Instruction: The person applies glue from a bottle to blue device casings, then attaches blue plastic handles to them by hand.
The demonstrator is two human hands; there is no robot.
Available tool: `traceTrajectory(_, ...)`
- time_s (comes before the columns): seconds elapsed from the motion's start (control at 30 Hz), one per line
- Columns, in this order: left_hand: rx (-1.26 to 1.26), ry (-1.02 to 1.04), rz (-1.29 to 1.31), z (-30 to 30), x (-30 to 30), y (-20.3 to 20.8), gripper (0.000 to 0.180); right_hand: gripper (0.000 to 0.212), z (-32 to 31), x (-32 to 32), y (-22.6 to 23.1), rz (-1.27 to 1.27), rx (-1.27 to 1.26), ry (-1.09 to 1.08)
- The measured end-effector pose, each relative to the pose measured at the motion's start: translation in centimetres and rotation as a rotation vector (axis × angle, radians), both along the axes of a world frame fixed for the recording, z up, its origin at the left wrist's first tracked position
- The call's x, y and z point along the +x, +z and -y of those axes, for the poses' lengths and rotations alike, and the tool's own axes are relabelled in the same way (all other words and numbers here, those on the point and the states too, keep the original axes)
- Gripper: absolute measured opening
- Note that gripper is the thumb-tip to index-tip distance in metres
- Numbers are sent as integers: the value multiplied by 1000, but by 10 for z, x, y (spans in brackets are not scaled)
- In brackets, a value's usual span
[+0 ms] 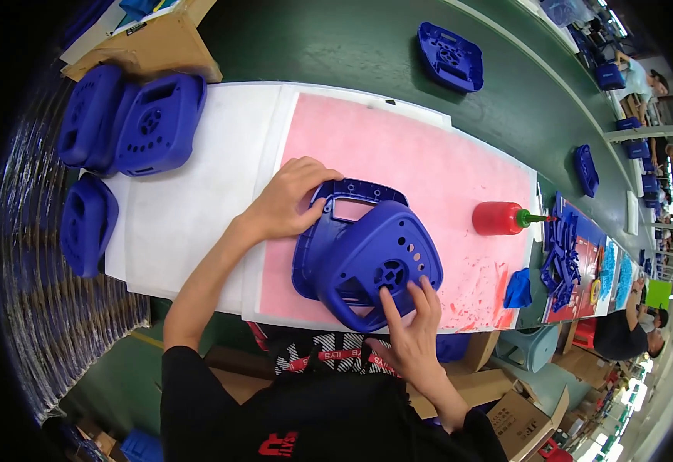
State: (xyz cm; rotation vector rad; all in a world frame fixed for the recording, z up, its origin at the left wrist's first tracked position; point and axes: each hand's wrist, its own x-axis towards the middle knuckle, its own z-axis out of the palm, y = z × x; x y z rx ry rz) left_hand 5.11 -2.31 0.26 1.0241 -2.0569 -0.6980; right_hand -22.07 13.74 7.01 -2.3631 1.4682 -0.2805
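Observation:
Two blue plastic housing shells lie stacked and offset on the pink sheet in front of me. The lower shell (305, 258) shows its ribbed inside and a rectangular opening. My left hand (294, 196) is closed on its upper left rim, thumb inward. Over it leans the upper shell (375, 239), tilted, its outer face with a round vent and a row of holes toward me. My right hand (413, 331) lies against that face with fingertips spread near the vent; its thumb stands apart below the shell's edge. The contact between the two shells is mostly hidden.
Several blue shells (159, 127) stand at the left. A red bottle (498, 219) with a green nozzle lies on the pink sheet (429, 165), near a blue scrap (518, 289). Blue strips (560, 254) are piled at right. More shells (450, 58) sit on the green surface beyond.

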Motion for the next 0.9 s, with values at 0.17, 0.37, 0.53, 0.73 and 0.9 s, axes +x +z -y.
traceTrajectory(0.17, -7, 15, -12, -4, 5, -3, 38, 94, 2, -20, -40, 17, -123, 124)
traceTrajectory(0.37, -56, 21, -11, -4, 4, 1, 33, 89, 12, -22, -35, 148, -44, 122)
traceTrajectory(0.53, -37, -12, -55, -4, 2, 4, 27, 76, 12, -21, -43, 158, -145, 167)
traceTrajectory(0.73, -22, -55, -65, -8, -5, 1, 33, 55, 31, -31, -21, 122, -326, 374)
traceTrajectory(0.9, 151, -10, -168, -15, -6, -5, 59, 69, 77, -26, -1, 459, -396, 471)
